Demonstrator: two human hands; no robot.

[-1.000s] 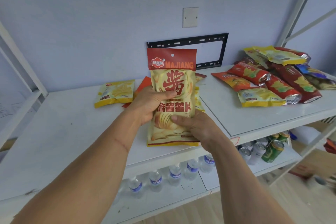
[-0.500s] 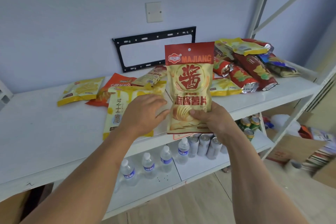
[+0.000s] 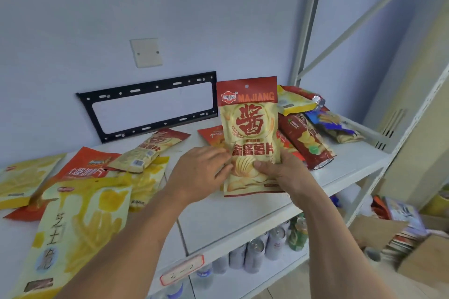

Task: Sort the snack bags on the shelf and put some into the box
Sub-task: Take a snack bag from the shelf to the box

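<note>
Now the chip bag [image 3: 250,133] stands upright over the right part of the shelf [image 3: 243,221], close to the pile of snack bags [image 3: 308,138] at the right end; one second ago it was more to the left, in front of the flat yellow bags. The right hand [image 3: 281,175] still pinches its lower edge, thumb on the front. The left hand [image 3: 201,175] has let go of the bag: before, its fingers were wrapped around the left side, and now they are loosely spread and only touch the left edge. I judge that the bag is passing to one hand and is going toward the right, where the cardboard box [image 3: 379,228] shows on the floor below the shelf. So this bag is probably chosen for the box, but it is not yet inside. The big yellow bag [image 3: 80,226] lies flat at the left.
</note>
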